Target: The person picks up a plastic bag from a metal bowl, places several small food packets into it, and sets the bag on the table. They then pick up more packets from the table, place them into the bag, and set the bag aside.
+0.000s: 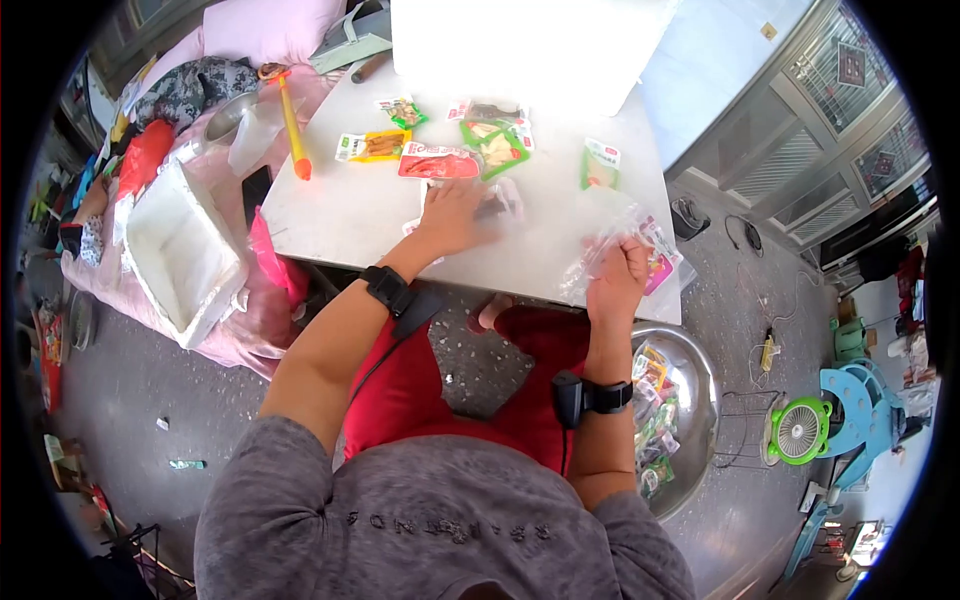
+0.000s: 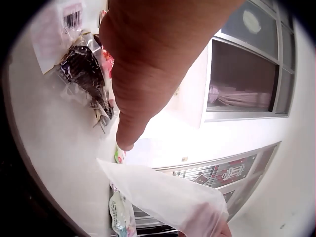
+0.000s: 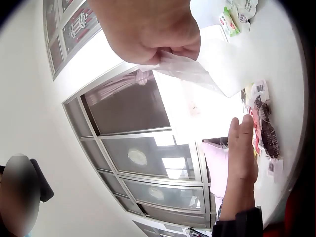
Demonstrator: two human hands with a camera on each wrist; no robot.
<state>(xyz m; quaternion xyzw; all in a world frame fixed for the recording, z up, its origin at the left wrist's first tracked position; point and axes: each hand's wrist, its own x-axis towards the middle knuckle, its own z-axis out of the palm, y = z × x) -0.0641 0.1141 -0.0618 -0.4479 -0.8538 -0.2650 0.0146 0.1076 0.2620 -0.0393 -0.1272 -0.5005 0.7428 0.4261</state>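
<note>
My left hand (image 1: pixel 452 218) has its fingers out straight, close over the table (image 1: pixel 340 220), beside a clear packet with dark contents (image 2: pixel 83 69). In the right wrist view its fingers stand extended near that packet. My right hand (image 1: pixel 618 272), at the table's right front, pinches a thin clear plastic bag (image 3: pixel 185 70) that hangs out from curled fingers. A purple and white packet (image 1: pixel 661 266) lies just beside that hand. Farther back on the table lie a red packet (image 1: pixel 440 163), a yellow one (image 1: pixel 378 146), a green-edged one (image 1: pixel 500 150) and a green and white one (image 1: pixel 601 166).
A large white panel (image 1: pixel 520 50) stands at the table's back. Below the right front edge sits a metal basin (image 1: pixel 697 400) with many packets. Left of the table are a white foam box (image 1: pixel 185 250) and an orange-yellow stick-like object (image 1: pixel 291 125). A green fan (image 1: pixel 800 430) stands on the floor.
</note>
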